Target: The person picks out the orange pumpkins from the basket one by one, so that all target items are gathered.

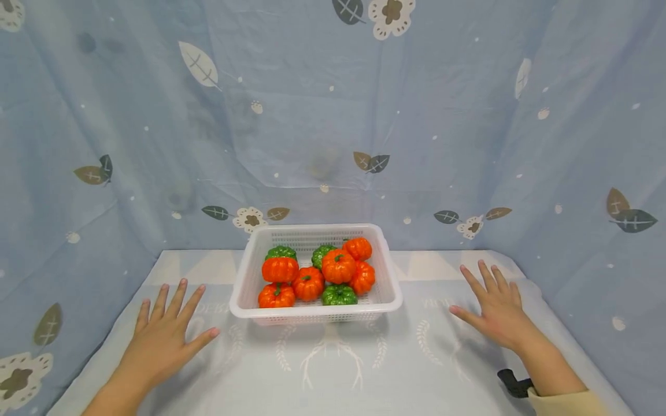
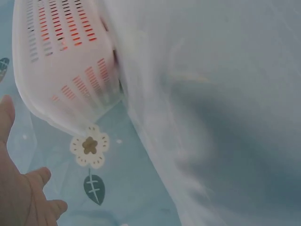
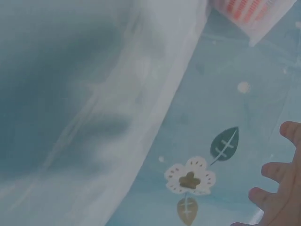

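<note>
A white plastic basket stands at the back middle of the table, holding several small orange pumpkins and a few green pumpkins. To the left of the basket, my left hand is spread with straight fingers, holding nothing. My right hand is likewise spread, to the right of the basket and apart from it. The left wrist view shows the basket's slotted side beyond the left hand. Fingers of the right hand show at the edge of the right wrist view.
A pale cloth with printed antlers and sprigs covers the table. Blue patterned curtain hangs behind and at both sides. A black strap piece sits at the right wrist, beside a light sleeve.
</note>
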Available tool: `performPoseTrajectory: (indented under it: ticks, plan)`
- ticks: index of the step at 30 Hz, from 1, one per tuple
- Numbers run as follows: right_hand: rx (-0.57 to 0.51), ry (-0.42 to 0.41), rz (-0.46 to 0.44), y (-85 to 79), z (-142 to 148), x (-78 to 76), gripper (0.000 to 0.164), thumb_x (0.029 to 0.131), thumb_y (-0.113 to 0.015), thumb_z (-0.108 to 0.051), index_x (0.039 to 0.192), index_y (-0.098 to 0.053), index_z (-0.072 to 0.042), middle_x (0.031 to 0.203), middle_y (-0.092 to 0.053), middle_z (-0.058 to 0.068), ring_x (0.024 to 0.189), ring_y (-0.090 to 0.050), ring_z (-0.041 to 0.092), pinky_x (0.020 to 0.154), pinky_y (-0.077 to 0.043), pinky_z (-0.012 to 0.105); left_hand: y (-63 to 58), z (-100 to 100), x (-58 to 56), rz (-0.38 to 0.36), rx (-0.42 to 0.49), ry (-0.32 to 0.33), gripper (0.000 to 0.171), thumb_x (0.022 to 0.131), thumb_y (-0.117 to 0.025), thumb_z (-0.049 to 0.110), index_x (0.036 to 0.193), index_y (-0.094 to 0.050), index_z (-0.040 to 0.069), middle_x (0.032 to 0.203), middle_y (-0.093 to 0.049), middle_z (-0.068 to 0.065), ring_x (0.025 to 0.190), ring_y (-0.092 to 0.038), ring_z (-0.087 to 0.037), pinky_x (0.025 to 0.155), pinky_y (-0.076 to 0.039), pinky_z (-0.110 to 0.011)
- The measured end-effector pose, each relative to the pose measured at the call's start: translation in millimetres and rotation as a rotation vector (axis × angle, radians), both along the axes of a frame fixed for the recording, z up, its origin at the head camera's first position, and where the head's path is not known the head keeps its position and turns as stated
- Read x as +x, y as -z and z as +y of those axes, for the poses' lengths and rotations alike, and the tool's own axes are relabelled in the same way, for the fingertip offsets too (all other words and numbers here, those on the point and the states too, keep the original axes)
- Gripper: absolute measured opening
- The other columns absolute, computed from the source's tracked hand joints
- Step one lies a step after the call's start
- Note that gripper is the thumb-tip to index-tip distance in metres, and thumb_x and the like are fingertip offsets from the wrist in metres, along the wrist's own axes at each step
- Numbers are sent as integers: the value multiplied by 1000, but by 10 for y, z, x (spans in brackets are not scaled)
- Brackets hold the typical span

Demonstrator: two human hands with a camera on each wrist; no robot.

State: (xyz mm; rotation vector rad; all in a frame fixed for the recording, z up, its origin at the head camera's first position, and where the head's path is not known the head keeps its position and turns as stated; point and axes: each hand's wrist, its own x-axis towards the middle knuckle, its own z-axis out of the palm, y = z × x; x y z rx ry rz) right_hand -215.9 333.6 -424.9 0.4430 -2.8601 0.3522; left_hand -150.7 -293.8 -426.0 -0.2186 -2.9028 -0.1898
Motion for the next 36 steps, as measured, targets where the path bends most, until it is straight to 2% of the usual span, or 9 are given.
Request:
performPoseTrajectory:
  ticks: [9,18,25,29,36]
  plan:
    - [-32,-61,55,-58,-259,-88,92,91,-65,-56,161,-19,-19,163,-10,27,148,-4,52,107,-4,78,-5,153,-82,20,31,33,92,93,-54,66,162,-16,17,165,-4,-23,149,7,-49,112,17,-66]
    - [-97,-125,99,-78,-588,-203,87,91,-67,-53,159,-27,-16,161,-15,29,147,-6,51,112,-5,73,-26,302,-201,42,112,75,88,93,-56,63,160,-24,16,164,-12,-26,148,-6,-52,114,-3,-71]
    - [-130,-174,132,-110,-895,-286,86,88,-72,-50,156,-33,-16,161,-18,24,145,-15,50,107,-22,75,-30,405,-283,70,176,109,84,93,-59,60,157,-30,13,163,-17,-26,147,-14,-50,113,-14,-69]
    - [-145,-193,119,-115,-1060,-336,85,89,-71,-51,156,-33,-16,161,-19,22,144,-18,47,107,-28,72,-10,447,-341,84,214,115,83,94,-60,57,156,-32,11,161,-19,-26,145,-17,-52,109,-19,-73]
    - [-217,-240,99,-139,-1340,-412,83,89,-74,-43,156,-34,-17,160,-24,20,143,-23,45,107,-33,68,40,502,-407,45,291,87,81,94,-63,51,157,-30,11,162,-18,-26,144,-19,-53,103,-24,-79]
